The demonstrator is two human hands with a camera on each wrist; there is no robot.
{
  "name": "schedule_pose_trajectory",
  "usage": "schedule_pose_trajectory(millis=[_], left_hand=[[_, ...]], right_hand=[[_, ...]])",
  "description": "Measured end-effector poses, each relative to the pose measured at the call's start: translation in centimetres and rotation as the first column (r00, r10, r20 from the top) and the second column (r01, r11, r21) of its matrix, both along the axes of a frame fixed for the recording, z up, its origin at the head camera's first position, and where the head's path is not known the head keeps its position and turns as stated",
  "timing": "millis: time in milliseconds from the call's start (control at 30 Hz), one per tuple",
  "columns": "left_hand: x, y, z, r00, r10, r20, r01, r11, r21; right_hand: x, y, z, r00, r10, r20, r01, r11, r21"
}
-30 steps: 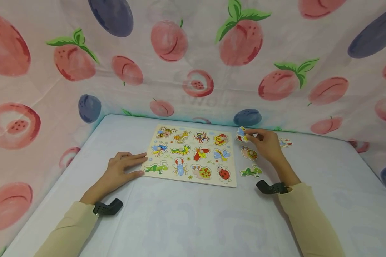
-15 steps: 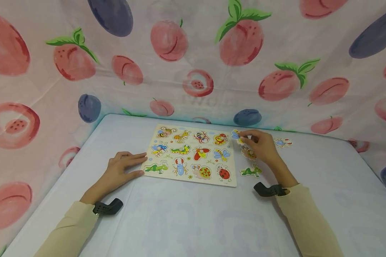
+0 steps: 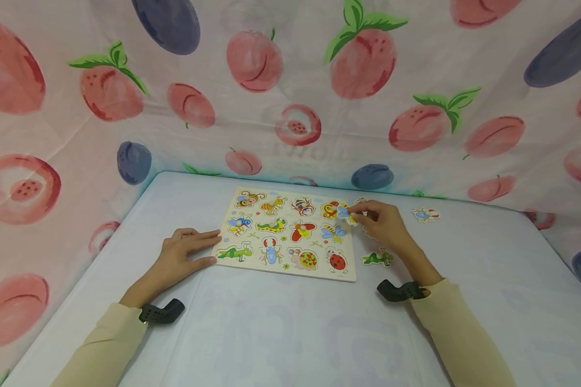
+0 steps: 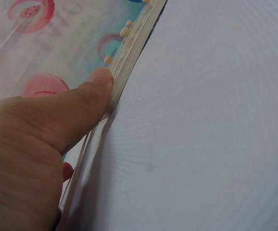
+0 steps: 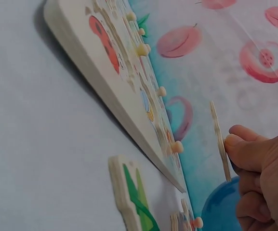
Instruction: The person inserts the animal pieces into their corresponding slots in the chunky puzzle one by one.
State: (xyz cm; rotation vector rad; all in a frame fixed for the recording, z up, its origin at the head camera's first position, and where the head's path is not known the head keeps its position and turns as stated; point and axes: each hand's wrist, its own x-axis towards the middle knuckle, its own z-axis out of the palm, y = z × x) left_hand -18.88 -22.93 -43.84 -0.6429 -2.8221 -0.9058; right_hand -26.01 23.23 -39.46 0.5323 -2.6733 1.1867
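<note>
A wooden insect puzzle board (image 3: 256,244) lies flat on the white-covered table. My left hand (image 3: 186,257) rests at its left edge, fingers extended; in the left wrist view the thumb (image 4: 98,86) touches the board's side. Between thumb and fingers my right hand (image 3: 384,223) pinches a blue-winged dragonfly piece (image 3: 342,212), raised over the board's upper right corner. The right wrist view shows that thin piece (image 5: 218,137) edge-on, apart from the board. It partly covers the butterfly picture in the head view. The matching dragonfly picture (image 3: 334,233) shows just below it.
Right of the board lie a green grasshopper piece (image 3: 378,257) and a blue beetle piece (image 3: 425,214). Other pieces there are mostly hidden behind the right hand. Several knobs (image 5: 142,49) stick up from the board. A fruit-printed cloth (image 3: 297,70) rises behind the table.
My right hand has carried the dragonfly piece leftward, from beside the board to over its upper right corner. The beetle piece has come into full view. The left hand stays put.
</note>
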Motion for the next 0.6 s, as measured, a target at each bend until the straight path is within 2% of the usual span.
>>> schedule_pose_trajectory(millis=[167, 600], left_hand=[[-0.03, -0.07, -0.11, 1.000, -0.002, 0.001, 0.002, 1.000, 0.003], [-0.10, -0.14, -0.30, 1.000, -0.003, -0.003, 0.003, 1.000, 0.002]], right_hand=[[0.19, -0.40, -0.15, 1.000, 0.011, 0.018, -0.011, 1.000, 0.021], [0.28, -0.79, -0.66, 0.994, 0.104, 0.027, -0.105, 0.993, 0.054]])
